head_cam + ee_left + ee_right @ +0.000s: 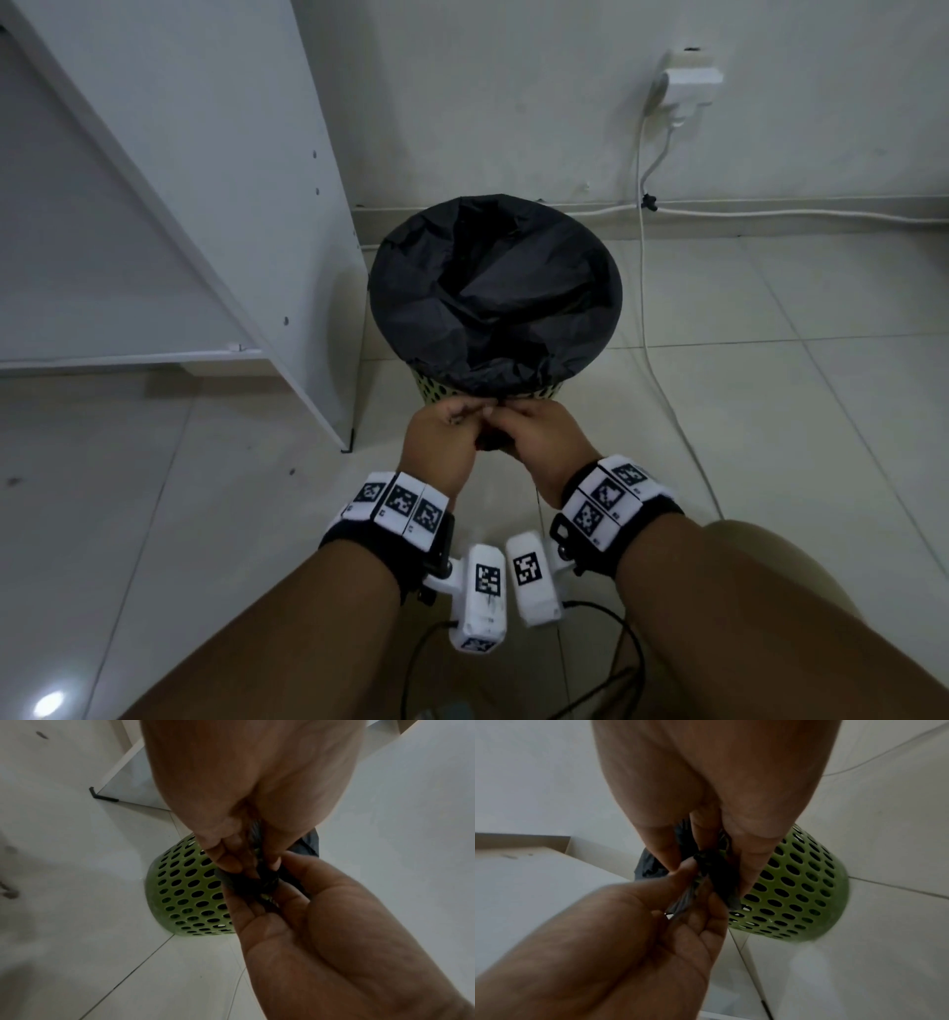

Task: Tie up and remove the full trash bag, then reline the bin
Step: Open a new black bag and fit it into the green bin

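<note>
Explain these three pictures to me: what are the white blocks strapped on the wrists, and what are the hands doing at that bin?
No robot here: a person wears three cameras. The large picture comes from a head camera looking down; the patterned white blocks on the wristbands belong to the recording gear, including two wrist cameras, which took the close-up pictures. On the tiled floor stands a green perforated plastic bin lined with a black plastic trash bag, next to a white shelf unit. At the bin's near rim, the left hand and right hand both pinch a gathered bit of the bag's edge in their fingers, apparently knotting it.
</note>
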Tool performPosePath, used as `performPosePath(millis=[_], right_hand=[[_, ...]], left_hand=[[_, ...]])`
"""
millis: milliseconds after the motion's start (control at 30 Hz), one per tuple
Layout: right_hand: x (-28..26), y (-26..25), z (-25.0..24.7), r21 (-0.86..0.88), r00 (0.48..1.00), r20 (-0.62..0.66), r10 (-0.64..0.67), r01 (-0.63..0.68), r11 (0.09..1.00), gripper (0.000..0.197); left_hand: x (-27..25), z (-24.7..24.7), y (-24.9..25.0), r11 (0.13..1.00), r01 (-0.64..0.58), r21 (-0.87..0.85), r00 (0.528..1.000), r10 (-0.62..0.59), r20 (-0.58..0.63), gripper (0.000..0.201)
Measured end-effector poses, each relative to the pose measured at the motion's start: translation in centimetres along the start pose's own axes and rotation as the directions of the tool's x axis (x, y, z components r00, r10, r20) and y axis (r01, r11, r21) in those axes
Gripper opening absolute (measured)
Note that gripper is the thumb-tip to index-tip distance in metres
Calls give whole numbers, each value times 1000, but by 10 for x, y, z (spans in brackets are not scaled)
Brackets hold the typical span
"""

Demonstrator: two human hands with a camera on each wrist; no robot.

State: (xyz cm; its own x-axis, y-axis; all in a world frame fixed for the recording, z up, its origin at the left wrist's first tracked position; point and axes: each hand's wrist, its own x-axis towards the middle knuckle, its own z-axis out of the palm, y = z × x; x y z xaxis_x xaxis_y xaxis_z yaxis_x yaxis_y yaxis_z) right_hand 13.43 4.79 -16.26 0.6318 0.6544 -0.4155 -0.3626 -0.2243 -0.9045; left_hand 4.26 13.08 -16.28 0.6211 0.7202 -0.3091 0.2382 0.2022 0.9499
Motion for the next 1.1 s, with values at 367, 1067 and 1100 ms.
performPosePath(millis=[367,1067,1100], right_hand=[[-1,4,-15,-26,999,-39,35,-36,999,19],[5,10,-1,-155,992,-118,-52,34,987,31],[3,9,0,-116,995,-92,-47,36,993,27]], left_hand=[[25,-5,-2,990,94,101,994,-99,45,17],[8,-1,-4,999,43,1,997,-43,70,20],[8,0,-3,998,58,-23,996,-56,74,20]])
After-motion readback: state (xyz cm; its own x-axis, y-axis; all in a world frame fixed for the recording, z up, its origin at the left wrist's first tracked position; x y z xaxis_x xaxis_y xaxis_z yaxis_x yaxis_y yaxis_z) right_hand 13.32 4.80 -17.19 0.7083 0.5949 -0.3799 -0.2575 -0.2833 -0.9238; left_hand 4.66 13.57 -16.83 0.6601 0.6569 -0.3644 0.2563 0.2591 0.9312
